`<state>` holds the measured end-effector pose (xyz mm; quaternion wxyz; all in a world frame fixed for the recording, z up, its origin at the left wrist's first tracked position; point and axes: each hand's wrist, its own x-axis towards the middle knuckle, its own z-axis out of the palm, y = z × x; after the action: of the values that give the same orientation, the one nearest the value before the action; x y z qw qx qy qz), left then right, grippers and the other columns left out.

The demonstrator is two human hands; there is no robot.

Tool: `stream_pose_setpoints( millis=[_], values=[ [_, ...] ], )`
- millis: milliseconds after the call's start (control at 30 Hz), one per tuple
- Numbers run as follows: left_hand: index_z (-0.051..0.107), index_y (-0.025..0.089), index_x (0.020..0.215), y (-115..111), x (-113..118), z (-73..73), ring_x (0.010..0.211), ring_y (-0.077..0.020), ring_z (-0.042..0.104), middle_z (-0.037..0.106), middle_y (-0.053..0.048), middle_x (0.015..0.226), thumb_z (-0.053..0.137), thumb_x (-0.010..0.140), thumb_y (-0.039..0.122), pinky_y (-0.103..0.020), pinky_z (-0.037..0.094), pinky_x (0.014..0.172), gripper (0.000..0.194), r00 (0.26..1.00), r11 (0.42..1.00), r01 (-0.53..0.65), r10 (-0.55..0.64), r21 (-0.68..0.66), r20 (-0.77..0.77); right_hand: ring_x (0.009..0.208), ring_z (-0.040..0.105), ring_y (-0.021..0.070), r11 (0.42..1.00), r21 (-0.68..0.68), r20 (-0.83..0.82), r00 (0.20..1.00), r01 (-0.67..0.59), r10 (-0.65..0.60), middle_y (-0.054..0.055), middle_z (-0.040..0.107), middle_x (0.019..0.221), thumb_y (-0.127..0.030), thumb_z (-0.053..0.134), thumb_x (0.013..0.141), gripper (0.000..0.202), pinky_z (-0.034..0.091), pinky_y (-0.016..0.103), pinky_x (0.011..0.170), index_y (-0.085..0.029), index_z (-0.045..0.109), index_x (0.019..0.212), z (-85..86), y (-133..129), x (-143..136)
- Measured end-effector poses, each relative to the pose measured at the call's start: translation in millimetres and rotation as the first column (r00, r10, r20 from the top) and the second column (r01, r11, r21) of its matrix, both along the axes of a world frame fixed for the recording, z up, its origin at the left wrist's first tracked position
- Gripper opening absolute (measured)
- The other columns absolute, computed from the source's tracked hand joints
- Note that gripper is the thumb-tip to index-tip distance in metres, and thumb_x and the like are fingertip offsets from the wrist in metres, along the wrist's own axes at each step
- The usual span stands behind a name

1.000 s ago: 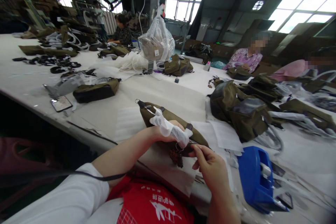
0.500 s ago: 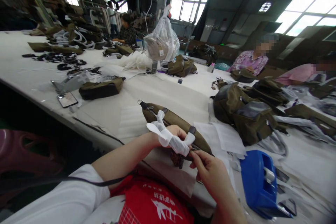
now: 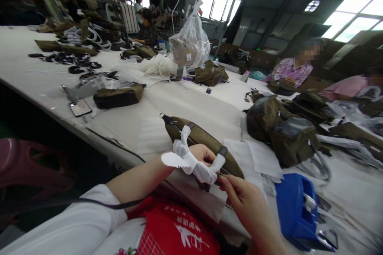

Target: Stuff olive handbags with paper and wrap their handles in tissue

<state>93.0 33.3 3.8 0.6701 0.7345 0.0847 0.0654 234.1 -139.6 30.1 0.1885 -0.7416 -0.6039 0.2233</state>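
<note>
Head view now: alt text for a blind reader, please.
The left hand and right hand work at an olive bag with a white-wrapped handle on a pale table; a blue tape dispenser stands to the right.

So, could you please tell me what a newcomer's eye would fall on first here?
Probably the red apron at the bottom centre and the blue dispenser at the lower right, the strongest colours in view. Just above the apron, the olive bag with its white-wrapped handle lies at the left hand and right hand. Farther back, a clear plastic bag catches light near the top middle.
</note>
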Motion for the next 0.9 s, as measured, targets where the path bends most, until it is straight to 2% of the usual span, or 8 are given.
stream_pose_setpoints(
  millis=[200,367,533,700,900],
  values=[
    [0.075,0.006,0.089,-4,-3,1.7,0.079,-0.0211,0.065,0.074,-0.009,0.084,0.067,0.08,0.036,-0.027,0.053,0.076,0.032,1.0,1.0,-0.014,0.014,0.008,0.01,0.07,0.064,0.0195,1.0,-0.018,0.008,1.0,0.007,-0.007,0.0,0.07,0.076,-0.056,0.034,0.096,0.047,0.041,0.028,0.061,-0.027,0.067,0.081,-1.2,2,1],
    [0.075,0.007,0.084,-6,-2,-1.4,0.078,-0.0219,0.066,0.073,-0.009,0.08,0.073,0.075,0.041,-0.027,0.053,0.073,0.036,0.997,0.999,-0.051,0.051,-0.001,0.054,0.071,0.064,0.02,1.0,-0.028,0.032,0.999,-0.012,0.013,0.0,0.071,0.077,-0.055,0.033,0.097,0.047,0.04,0.028,0.061,-0.026,0.066,0.08,0.9,2,0],
    [0.074,0.008,0.085,-7,1,-8.4,0.071,-0.0201,0.064,0.072,-0.009,0.078,0.07,0.077,0.047,-0.028,0.052,0.069,0.039,0.998,0.998,-0.048,0.049,-0.029,0.049,0.071,0.064,0.0203,0.999,-0.038,0.048,0.998,-0.039,0.041,0.001,0.07,0.078,-0.051,0.033,0.097,0.044,0.04,0.028,0.061,-0.025,0.063,0.079,-0.6,3,-1],
    [0.072,0.008,0.086,-12,7,-12.9,0.081,-0.0227,0.065,0.072,-0.01,0.084,0.065,0.078,0.049,-0.027,0.052,0.072,0.043,0.996,0.996,-0.088,0.088,-0.005,0.02,0.073,0.064,0.0204,1.0,-0.009,0.054,0.998,-0.025,0.025,0.002,0.069,0.077,-0.051,0.032,0.098,0.045,0.039,0.028,0.061,-0.025,0.063,0.079,-4.6,4,2],
    [0.071,0.008,0.083,-14,18,-24.1,0.083,-0.026,0.065,0.071,-0.011,0.084,0.068,0.073,0.055,-0.029,0.052,0.071,0.048,0.99,0.99,-0.142,0.142,-0.016,-0.001,0.073,0.064,0.0205,0.998,0.065,0.057,0.998,-0.002,-0.001,0.004,0.07,0.076,-0.052,0.031,0.098,0.048,0.038,0.028,0.06,-0.023,0.066,0.082,-6.4,8,4]
  ],
)
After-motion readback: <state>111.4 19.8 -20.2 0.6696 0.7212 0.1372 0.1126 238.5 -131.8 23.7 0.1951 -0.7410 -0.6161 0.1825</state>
